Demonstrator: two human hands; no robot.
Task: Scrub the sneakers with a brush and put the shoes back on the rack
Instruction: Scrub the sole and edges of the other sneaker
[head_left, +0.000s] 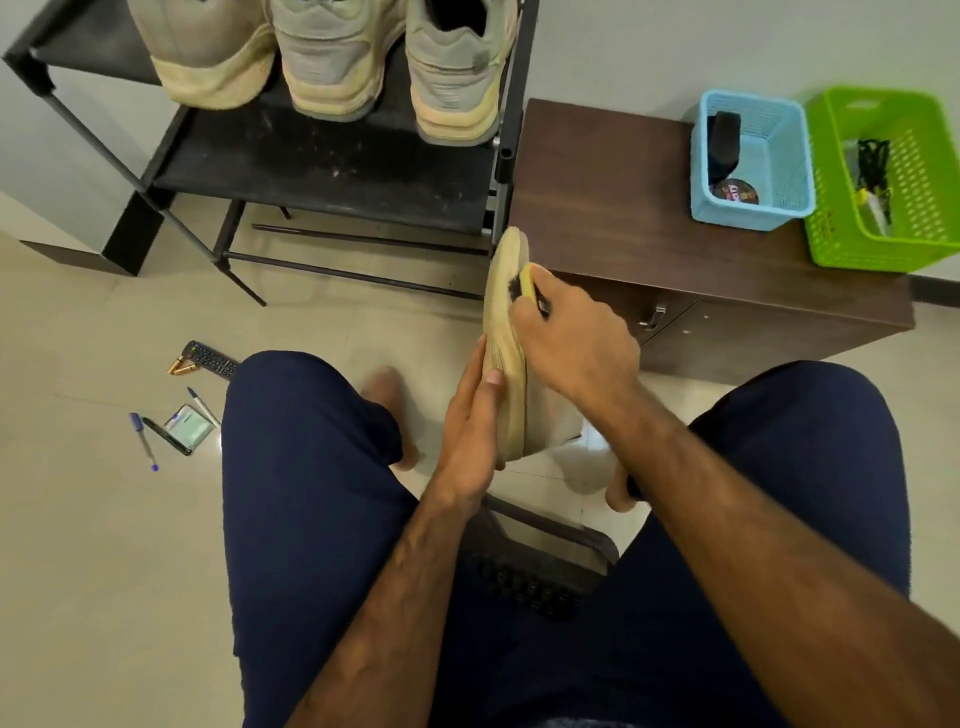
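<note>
Sneaker (506, 332) is held on edge between the knees, in front of the rack (322, 171): left hand (470, 415) lies flat along its sole, fingers straight, propping it, while right hand (576, 343) grips the brush (527, 286), bristles on the sneaker's far end. 3 more sneakers (332, 57) sit heels-out on a rack shelf. Bench (597, 197) right of the rack carries a blue basket (753, 218) and a green basket (857, 249); remote (210, 358), pens (145, 441) and 2 batteries (182, 366) lie on the floor (104, 519).
</note>
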